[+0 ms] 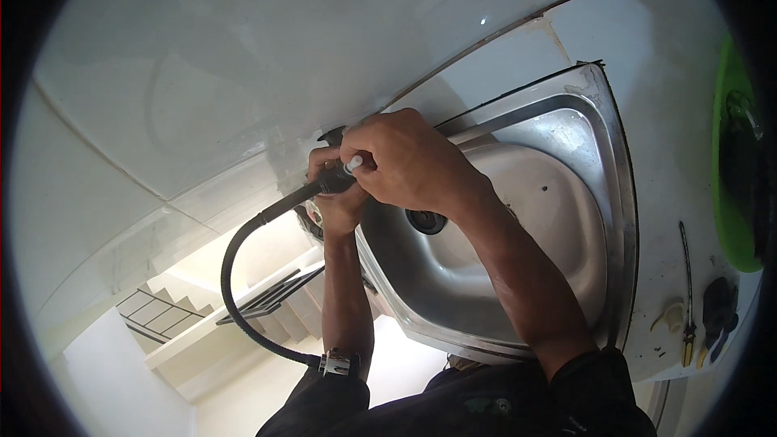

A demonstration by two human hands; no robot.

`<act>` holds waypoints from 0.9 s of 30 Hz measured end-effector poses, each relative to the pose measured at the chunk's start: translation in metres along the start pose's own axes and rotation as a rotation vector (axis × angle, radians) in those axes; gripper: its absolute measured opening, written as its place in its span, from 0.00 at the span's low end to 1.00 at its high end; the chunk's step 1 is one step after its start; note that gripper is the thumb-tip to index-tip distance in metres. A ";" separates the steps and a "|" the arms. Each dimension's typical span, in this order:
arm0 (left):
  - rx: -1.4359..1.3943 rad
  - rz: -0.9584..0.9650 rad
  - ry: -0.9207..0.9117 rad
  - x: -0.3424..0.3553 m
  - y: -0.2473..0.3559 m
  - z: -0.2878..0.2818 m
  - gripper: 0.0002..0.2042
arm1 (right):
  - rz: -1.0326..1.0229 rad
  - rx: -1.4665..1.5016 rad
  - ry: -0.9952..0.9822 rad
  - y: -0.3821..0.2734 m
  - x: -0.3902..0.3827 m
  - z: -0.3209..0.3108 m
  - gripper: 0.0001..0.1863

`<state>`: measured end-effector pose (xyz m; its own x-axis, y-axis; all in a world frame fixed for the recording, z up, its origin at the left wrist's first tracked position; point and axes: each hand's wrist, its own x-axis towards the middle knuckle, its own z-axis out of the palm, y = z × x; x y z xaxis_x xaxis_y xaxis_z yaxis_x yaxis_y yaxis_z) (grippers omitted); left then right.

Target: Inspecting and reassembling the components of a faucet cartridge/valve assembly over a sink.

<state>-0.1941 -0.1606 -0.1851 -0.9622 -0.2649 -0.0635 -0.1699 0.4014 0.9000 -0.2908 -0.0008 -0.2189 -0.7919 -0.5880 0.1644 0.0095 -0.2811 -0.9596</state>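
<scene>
My left hand (340,209) is closed round the thick black base of a flexible faucet spout (228,263), at the sink's far left corner. The black spout bends out to the left and down, and its chrome end (333,362) hangs by my left forearm. My right hand (417,162) is closed just above the left one, with a small white piece (354,163) pinched between thumb and fingers. What this piece is cannot be made out. A dark part (332,136) shows behind my fingers. Beneath my hands lies the steel sink (534,218) with its black drain (426,221).
On the right counter lie a long screwdriver (687,299), pliers with dark handles (717,316) and a small cream-coloured piece (670,320). A green basin (726,218) stands beyond them. Tiled wall (243,48) rises close behind the sink. Stairs (174,307) show below left.
</scene>
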 end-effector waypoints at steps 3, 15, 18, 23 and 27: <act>-0.020 -0.006 -0.005 -0.001 0.003 -0.001 0.21 | -0.010 -0.011 -0.010 -0.002 0.000 0.001 0.05; 0.010 0.002 0.023 -0.002 -0.001 -0.002 0.20 | 0.058 -0.074 -0.076 -0.006 0.002 0.000 0.04; 0.068 0.008 0.030 -0.001 -0.001 -0.003 0.20 | 0.030 -0.064 -0.076 -0.004 0.004 0.000 0.04; 0.069 0.010 0.010 0.000 -0.002 -0.003 0.19 | -0.024 -0.045 -0.060 -0.003 0.005 0.000 0.04; 0.099 0.017 0.007 0.000 -0.003 -0.003 0.18 | 0.055 -0.061 -0.082 -0.007 0.004 -0.003 0.05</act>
<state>-0.1934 -0.1643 -0.1867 -0.9636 -0.2635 -0.0454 -0.1742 0.4902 0.8540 -0.2959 0.0005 -0.2122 -0.7384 -0.6624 0.1266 0.0125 -0.2011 -0.9795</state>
